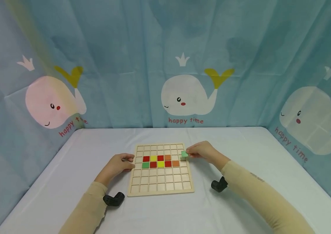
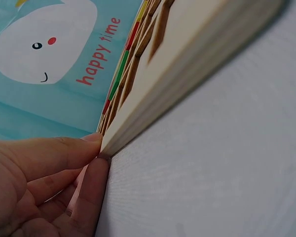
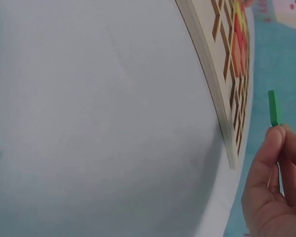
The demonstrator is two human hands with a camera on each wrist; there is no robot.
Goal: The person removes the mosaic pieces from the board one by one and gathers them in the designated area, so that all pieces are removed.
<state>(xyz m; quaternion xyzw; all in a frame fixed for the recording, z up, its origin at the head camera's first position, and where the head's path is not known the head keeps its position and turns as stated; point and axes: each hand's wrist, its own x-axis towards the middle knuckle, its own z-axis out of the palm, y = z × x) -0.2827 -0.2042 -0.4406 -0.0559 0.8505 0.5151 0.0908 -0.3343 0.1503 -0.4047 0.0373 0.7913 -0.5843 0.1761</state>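
Observation:
A square wooden grid board (image 1: pixel 160 188) lies on the white table, with two rows of coloured square tiles set in its cells. Red, yellow, red and orange make up the far row; green, red, yellow, red and orange the near one. Thumb and finger of my left hand (image 1: pixel 117 166) pinch the board's left edge, as the left wrist view shows close up. Between the thumb and fingertips of my right hand (image 1: pixel 204 151) is a green tile (image 3: pixel 274 108), held by one end. It is raised above the board's far right part and overlaps its edge in the head view.
White cloth covers the table (image 1: pixel 235 139). A light blue curtain (image 1: pixel 118 97) printed with whales stands behind and along both sides. Black wrist devices (image 1: pixel 114 199) sit at both cuffs, near the board's front corners.

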